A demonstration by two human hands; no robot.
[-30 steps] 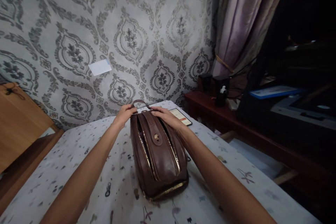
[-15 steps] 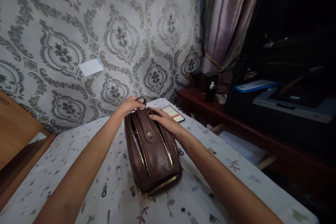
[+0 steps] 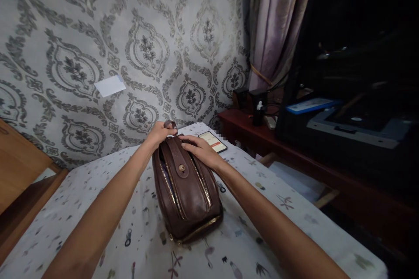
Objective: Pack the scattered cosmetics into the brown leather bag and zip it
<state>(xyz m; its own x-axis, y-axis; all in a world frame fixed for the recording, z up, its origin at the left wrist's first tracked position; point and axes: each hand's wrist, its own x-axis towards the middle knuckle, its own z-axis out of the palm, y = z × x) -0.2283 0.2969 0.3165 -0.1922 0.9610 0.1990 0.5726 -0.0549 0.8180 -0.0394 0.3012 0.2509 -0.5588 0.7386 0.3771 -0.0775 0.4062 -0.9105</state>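
Note:
A dark brown leather bag (image 3: 196, 196) lies on the patterned bedsheet in front of me. Two long gold zippers on its upper face are undone, and a strap with a round stud runs between them. My left hand (image 3: 161, 133) is closed at the far end, pinching the bag's small loop handle (image 3: 170, 124). Along the far right side of the bag rests my right hand (image 3: 200, 150), fingers stretched out and thumb apart, near the right zipper. The inside of the bag is too dark to make out.
A phone with a lit screen (image 3: 214, 141) lies just beyond my right hand. To the right stands a dark red desk (image 3: 229, 117) with a small bottle (image 3: 258, 114) and an open drawer (image 3: 294, 178). Patterned wallpaper (image 3: 147, 48) rises behind the bed; wooden furniture (image 3: 22, 161) is at left.
The view has shifted slightly, so the bag and both hands appear a little further left. Both hands stay at the far end of the bag, in nearly the same pose.

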